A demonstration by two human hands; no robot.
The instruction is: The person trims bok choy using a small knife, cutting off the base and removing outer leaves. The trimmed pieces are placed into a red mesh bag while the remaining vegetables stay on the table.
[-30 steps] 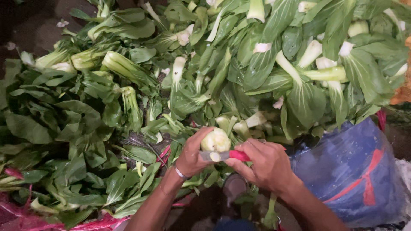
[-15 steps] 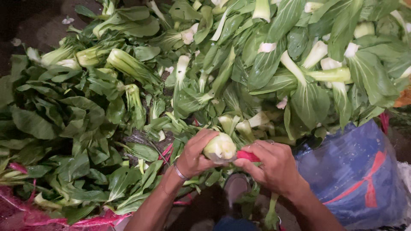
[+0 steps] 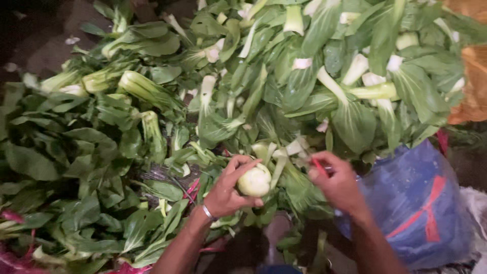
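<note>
Here | a bok choy (image 3: 254,180) is gripped by the left hand (image 3: 229,189), pale base turned up for trimming | a red knife (image 3: 319,167) is pinched in the right hand (image 3: 339,183), just right of that grip | leaf pile (image 3: 152,101) beyond

A heap of leafy greens (image 3: 284,86) spreads across the ground behind both hands. The left hand (image 3: 228,190) sits at the heap's near edge, around a cut vegetable base (image 3: 254,181). Just right of it is the right hand (image 3: 337,182), and right of that lies a plastic bag (image 3: 421,213). A sack (image 3: 469,76) lies at the far right edge.
</note>
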